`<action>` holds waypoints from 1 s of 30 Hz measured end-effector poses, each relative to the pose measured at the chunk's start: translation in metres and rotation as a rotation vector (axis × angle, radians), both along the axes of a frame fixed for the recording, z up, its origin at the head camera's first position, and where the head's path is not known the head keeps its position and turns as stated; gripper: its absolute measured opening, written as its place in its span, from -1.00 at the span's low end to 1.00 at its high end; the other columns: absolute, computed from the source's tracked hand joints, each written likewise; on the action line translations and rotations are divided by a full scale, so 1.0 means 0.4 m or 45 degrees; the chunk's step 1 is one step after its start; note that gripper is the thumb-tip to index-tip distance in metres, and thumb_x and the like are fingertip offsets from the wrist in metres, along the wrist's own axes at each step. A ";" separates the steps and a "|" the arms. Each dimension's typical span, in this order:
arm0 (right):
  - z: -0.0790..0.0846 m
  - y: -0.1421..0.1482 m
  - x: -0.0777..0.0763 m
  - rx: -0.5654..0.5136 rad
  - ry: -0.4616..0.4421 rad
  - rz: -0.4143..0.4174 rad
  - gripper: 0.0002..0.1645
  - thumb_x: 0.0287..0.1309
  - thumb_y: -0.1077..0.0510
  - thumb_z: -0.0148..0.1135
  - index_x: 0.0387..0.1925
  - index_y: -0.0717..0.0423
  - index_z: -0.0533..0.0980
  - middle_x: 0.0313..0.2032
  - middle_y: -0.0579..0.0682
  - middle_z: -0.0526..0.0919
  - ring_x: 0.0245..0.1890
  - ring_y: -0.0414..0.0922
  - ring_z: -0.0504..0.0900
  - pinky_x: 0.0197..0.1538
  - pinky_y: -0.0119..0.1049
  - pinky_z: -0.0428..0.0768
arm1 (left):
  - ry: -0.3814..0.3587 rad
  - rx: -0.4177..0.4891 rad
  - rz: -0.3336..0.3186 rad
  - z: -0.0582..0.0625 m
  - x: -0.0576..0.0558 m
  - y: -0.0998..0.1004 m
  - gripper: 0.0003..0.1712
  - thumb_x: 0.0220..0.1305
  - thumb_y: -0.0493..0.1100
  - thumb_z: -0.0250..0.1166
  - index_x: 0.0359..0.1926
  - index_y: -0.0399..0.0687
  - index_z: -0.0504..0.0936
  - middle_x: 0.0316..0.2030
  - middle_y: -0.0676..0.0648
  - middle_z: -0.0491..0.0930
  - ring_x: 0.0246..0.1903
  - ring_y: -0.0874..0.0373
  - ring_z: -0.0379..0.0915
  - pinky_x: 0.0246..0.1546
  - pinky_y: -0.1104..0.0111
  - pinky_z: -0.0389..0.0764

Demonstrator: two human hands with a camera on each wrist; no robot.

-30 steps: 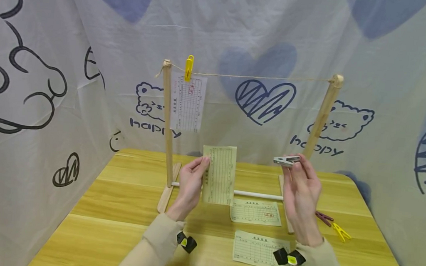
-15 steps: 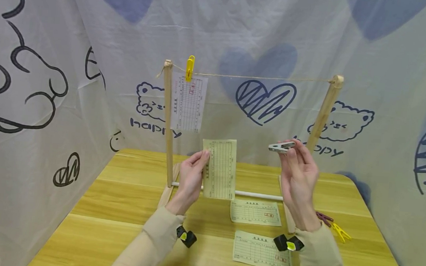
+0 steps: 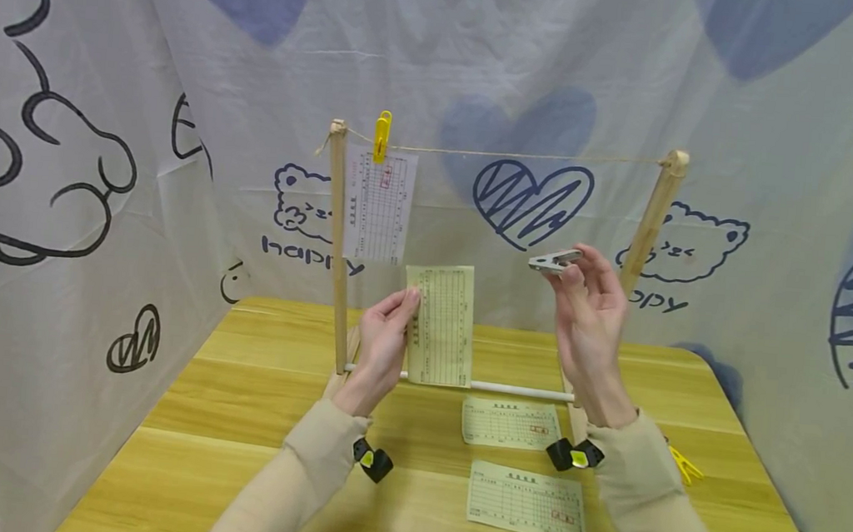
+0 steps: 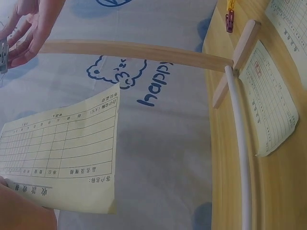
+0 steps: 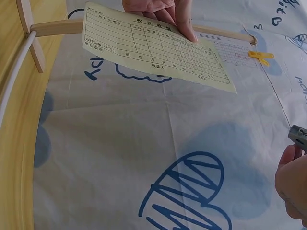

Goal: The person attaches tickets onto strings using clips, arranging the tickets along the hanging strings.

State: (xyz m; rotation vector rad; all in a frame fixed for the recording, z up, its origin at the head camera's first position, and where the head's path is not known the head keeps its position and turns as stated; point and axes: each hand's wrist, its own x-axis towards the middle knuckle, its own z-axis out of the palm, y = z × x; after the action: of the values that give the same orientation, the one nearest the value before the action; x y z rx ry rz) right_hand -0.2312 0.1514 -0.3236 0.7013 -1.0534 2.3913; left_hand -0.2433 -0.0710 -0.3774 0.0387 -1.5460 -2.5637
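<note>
My left hand pinches a pale yellow receipt slip by its left edge, thumb in front, and the slip hangs upright below the string. In my right hand is a grey clothespin, pinched between thumb and fingers with its nose toward the left. A thin string runs between two wooden posts above both hands. At its left end a yellow clothespin clips a white slip to it. The right wrist view shows the held slip and part of the grey clothespin at the edge.
Two more receipt slips lie on the wooden table, a farther slip and a nearer slip. A yellow clothespin lies right of my right forearm. The white rod joins the left post and right post low down.
Both hands have risen, carrying the slip and the grey clothespin up toward the string. My right hand has also shifted left, and its forearm now covers the purple clothespin on the table.
</note>
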 end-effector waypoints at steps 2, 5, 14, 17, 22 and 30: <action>0.007 -0.004 -0.006 -0.006 0.025 0.014 -0.67 0.29 0.35 0.22 0.09 0.25 0.52 -0.10 0.05 0.62 -0.06 -0.10 0.65 0.14 -0.31 0.67 | -0.002 0.003 0.000 0.004 -0.002 0.000 -0.67 0.44 -0.26 0.22 0.14 -0.35 0.58 -0.12 0.03 0.75 -0.09 0.30 0.66 0.08 0.49 0.65; 0.019 -0.010 -0.013 -0.014 0.053 0.025 -0.66 0.28 0.34 0.25 0.08 0.27 0.52 -0.11 0.06 0.62 -0.08 -0.10 0.65 0.10 -0.32 0.67 | 0.006 -0.002 0.003 0.013 -0.003 -0.001 -0.67 0.44 -0.25 0.22 0.13 -0.34 0.59 -0.16 0.05 0.75 -0.12 0.31 0.66 0.04 0.49 0.66; 0.055 -0.022 -0.031 -0.022 0.048 0.022 -0.65 0.19 0.36 0.32 0.03 0.27 0.56 -0.13 0.07 0.63 -0.13 -0.12 0.63 0.03 -0.36 0.68 | 0.002 -0.021 0.017 0.039 -0.006 -0.005 -0.71 0.42 -0.24 0.25 0.08 -0.30 0.62 -0.08 -0.02 0.76 -0.12 0.32 0.67 0.02 0.50 0.66; 0.066 -0.025 -0.033 -0.023 0.032 0.006 -0.66 0.17 0.36 0.34 0.01 0.27 0.57 -0.14 0.08 0.65 -0.14 -0.12 0.63 0.01 -0.39 0.68 | -0.009 -0.037 0.011 0.045 -0.006 -0.008 -0.71 0.42 -0.24 0.25 0.09 -0.28 0.62 0.01 -0.08 0.73 -0.09 0.32 0.66 0.05 0.49 0.65; 0.086 -0.032 -0.041 0.024 -0.013 -0.042 -0.69 0.16 0.34 0.36 -0.03 0.24 0.61 -0.17 0.03 0.67 -0.17 -0.18 0.64 -0.02 -0.45 0.67 | 0.004 -0.085 0.002 0.056 -0.008 -0.010 -0.67 0.43 -0.21 0.24 0.13 -0.28 0.60 0.14 -0.18 0.66 -0.01 0.28 0.64 0.13 0.46 0.63; 0.134 -0.049 -0.062 0.113 -0.037 -0.066 -0.76 0.20 0.38 0.33 -0.08 0.23 0.60 -0.15 0.02 0.64 -0.16 -0.18 0.61 0.02 -0.49 0.66 | 0.060 -0.107 0.003 0.079 -0.015 -0.002 -0.65 0.44 -0.23 0.22 0.15 -0.31 0.58 0.22 -0.22 0.61 0.23 0.08 0.56 0.19 0.46 0.59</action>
State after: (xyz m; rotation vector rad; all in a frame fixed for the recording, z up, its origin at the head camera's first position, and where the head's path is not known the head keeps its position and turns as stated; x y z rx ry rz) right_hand -0.2560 0.1319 -0.2699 0.6626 -1.1813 2.3292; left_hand -0.2492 -0.0716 -0.3456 -0.0291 -1.6339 -2.4766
